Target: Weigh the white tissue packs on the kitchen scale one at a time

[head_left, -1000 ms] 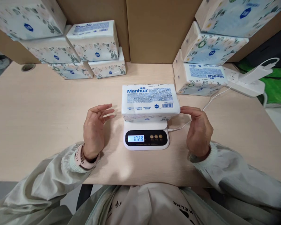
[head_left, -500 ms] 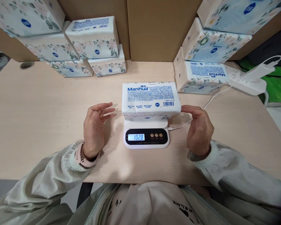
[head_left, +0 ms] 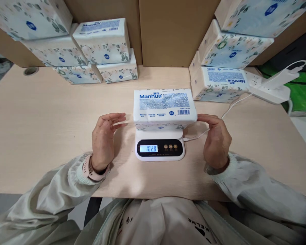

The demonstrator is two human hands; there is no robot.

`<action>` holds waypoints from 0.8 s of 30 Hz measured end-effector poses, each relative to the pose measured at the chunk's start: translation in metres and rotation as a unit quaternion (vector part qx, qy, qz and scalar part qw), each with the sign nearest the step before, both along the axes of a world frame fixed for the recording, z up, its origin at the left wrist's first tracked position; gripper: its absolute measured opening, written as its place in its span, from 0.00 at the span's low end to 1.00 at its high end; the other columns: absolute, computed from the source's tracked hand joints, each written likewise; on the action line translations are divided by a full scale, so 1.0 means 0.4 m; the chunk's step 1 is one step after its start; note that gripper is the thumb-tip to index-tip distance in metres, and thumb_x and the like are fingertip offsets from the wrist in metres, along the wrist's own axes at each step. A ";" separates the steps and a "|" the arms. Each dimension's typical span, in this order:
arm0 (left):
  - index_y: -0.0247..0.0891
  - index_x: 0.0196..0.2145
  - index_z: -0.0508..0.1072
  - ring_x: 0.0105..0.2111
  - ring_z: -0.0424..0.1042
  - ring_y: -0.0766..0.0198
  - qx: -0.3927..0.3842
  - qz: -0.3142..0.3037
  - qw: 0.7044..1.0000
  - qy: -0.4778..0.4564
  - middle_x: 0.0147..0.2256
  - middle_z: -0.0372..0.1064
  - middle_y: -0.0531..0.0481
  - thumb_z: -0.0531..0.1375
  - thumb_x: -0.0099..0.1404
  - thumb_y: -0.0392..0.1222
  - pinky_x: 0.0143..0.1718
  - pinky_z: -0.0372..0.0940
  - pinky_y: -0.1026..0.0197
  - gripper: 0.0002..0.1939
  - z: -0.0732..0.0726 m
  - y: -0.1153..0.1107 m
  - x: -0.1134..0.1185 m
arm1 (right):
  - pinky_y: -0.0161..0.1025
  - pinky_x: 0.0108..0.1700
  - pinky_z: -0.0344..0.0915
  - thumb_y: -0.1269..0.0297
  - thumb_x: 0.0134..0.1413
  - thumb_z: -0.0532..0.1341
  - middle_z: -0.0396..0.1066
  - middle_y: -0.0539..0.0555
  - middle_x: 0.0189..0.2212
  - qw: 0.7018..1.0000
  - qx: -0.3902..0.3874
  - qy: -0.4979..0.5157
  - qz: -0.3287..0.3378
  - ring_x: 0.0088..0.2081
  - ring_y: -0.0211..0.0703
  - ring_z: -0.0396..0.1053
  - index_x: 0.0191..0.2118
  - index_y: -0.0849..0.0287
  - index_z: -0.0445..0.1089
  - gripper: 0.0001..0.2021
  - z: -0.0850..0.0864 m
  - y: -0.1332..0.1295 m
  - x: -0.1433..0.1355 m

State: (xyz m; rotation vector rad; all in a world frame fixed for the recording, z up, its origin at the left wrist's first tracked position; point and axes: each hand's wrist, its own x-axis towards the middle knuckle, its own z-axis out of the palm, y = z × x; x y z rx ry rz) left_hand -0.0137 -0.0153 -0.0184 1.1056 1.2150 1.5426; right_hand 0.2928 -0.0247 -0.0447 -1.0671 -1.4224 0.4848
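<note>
Nearest, L hand [head_left: 102, 144] w/ pink watch strap [head_left: 90, 169] on wrist: open, fingers loosely bent, empty, a bit apart from the tissue pack [head_left: 165, 107]. R hand [head_left: 216, 144] also open, not gripping; fingertips at pack's R front corner, can't tell if touching. Btwn hands, white scale [head_left: 160, 155] on table [head_left: 53, 119], lit display reads 102.8. Pack lies flat on top of it, Manhua print up, overhanging both sides. White cable [head_left: 225, 113] plugs into scale's R side. Farther back: R stack [head_left: 236, 51] of packs next to power strip [head_left: 270, 92], L stacks [head_left: 102, 51] opp. side, brown cardboard [head_left: 178, 34] behind
</note>
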 end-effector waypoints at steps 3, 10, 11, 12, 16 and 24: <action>0.43 0.43 0.84 0.51 0.81 0.54 0.009 -0.004 1.000 0.015 0.48 0.83 0.46 0.62 0.73 0.55 0.52 0.77 0.50 0.16 -0.003 -0.002 -0.001 | 0.57 0.61 0.75 0.51 0.76 0.52 0.81 0.53 0.50 1.000 -0.016 -0.002 0.006 0.56 0.55 0.78 0.55 0.41 0.79 0.18 -0.001 -0.003 0.003; 0.46 0.51 0.85 0.64 0.75 0.47 0.025 -0.052 0.997 0.043 0.58 0.80 0.48 0.58 0.76 0.58 0.70 0.67 0.38 0.20 -0.009 -0.013 -0.010 | 0.54 0.68 0.71 0.52 0.78 0.51 0.78 0.52 0.60 0.999 -0.035 -0.020 0.032 0.63 0.51 0.75 0.65 0.47 0.74 0.22 -0.005 -0.004 0.008; 0.47 0.54 0.84 0.68 0.71 0.46 0.017 -0.075 0.996 0.049 0.61 0.77 0.48 0.58 0.77 0.60 0.73 0.62 0.36 0.22 -0.008 -0.014 -0.010 | 0.54 0.71 0.69 0.51 0.78 0.51 0.76 0.52 0.64 0.997 -0.047 -0.027 0.049 0.67 0.51 0.72 0.68 0.46 0.71 0.23 -0.004 -0.004 0.007; 0.47 0.58 0.82 0.71 0.67 0.46 0.011 -0.105 0.993 0.055 0.65 0.74 0.47 0.57 0.77 0.62 0.76 0.57 0.35 0.25 -0.006 -0.015 -0.009 | 0.55 0.74 0.65 0.49 0.77 0.51 0.72 0.52 0.68 0.995 -0.060 -0.039 0.072 0.70 0.51 0.69 0.72 0.45 0.67 0.25 -0.002 -0.005 0.004; 0.46 0.63 0.79 0.77 0.55 0.45 0.012 -0.228 0.971 0.074 0.71 0.66 0.47 0.56 0.77 0.65 0.81 0.45 0.36 0.29 0.010 -0.012 0.004 | 0.59 0.80 0.55 0.45 0.74 0.56 0.57 0.51 0.78 0.977 -0.093 -0.073 0.177 0.78 0.53 0.55 0.78 0.42 0.52 0.33 0.002 -0.010 -0.017; 0.47 0.58 0.81 0.78 0.51 0.49 0.092 -0.329 0.935 0.097 0.68 0.70 0.56 0.67 0.73 0.48 0.82 0.42 0.43 0.18 0.163 0.129 0.204 | 0.60 0.72 0.66 0.42 0.61 0.70 0.68 0.61 0.66 0.998 0.036 0.045 -0.033 0.71 0.61 0.66 0.66 0.46 0.65 0.33 0.053 0.125 0.072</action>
